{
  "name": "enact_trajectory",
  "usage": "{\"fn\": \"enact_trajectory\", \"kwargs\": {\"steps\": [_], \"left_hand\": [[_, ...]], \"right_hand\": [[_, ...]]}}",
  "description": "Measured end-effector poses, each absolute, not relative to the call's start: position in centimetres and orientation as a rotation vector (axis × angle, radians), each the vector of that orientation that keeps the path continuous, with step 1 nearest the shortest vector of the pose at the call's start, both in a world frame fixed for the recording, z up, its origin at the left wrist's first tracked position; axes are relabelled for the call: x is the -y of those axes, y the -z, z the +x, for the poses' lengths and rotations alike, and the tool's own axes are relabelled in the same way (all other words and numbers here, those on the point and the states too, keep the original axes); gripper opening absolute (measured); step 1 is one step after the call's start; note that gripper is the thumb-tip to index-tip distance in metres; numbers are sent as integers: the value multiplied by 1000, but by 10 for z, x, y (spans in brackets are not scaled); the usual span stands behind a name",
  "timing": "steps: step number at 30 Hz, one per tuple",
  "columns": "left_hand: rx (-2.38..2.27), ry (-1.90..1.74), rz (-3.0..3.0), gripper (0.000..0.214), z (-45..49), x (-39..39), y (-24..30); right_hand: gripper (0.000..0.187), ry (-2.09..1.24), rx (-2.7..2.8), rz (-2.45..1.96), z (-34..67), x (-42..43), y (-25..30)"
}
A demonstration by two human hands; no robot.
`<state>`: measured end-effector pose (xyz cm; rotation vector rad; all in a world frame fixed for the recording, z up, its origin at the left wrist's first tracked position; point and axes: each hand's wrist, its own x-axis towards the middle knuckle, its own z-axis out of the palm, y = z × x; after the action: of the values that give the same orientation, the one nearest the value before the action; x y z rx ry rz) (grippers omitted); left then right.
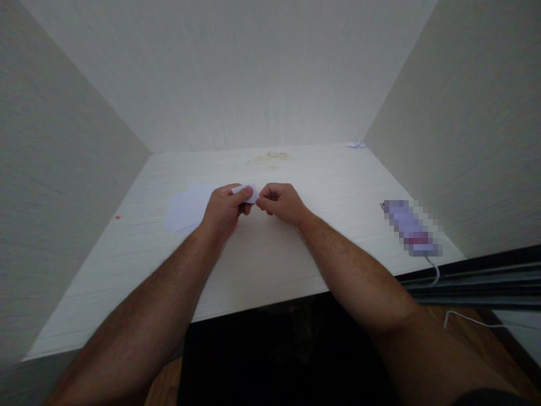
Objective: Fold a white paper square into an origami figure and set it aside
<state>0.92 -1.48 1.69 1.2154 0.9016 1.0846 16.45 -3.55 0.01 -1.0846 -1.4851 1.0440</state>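
A small folded piece of white paper (254, 198) is held above the table, in front of me. My left hand (226, 207) grips it, with the thumb pressed flat on top and the fingers curled beneath. At its right corner, the thumb and forefinger of my right hand (280, 202) are pinched together; the other fingers are curled in. Left of my left hand, loose sheets of white paper (186, 207) lie overlapping on the table, partly hidden behind that hand and wrist.
The white table (262, 270) is enclosed by pale walls at the back and sides. A small folded paper figure (355, 145) sits in the far right corner. To the right lies a blurred phone-like device (409, 225) with a white cable (435, 272). A red speck (118, 217) marks the left side.
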Motion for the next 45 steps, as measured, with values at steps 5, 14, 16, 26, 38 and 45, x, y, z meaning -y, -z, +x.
{"fn": "enact_trajectory", "kwargs": {"steps": [5,14,16,26,38,45], "left_hand": [[-904,-1098,1217,20,9,14,-17],[-897,-1099,1184,19,9,14,-15],[-898,-1096,1179,19,9,14,-15],[-873,-1109,1125,26,6,11,-14],[-816,-1016,931,17,1,8,-18],[-777,-980,1039,51,3,9,-9]], "right_hand": [[22,-1022,1512,-1102,166,36,0],[23,-1044,1539,-1063,170,33,0],[23,-1043,1543,-1064,170,33,0],[25,-944,1488,-1115,168,32,3],[19,-886,1353,-1095,168,27,11],[30,-904,1297,-1046,167,23,13]]}}
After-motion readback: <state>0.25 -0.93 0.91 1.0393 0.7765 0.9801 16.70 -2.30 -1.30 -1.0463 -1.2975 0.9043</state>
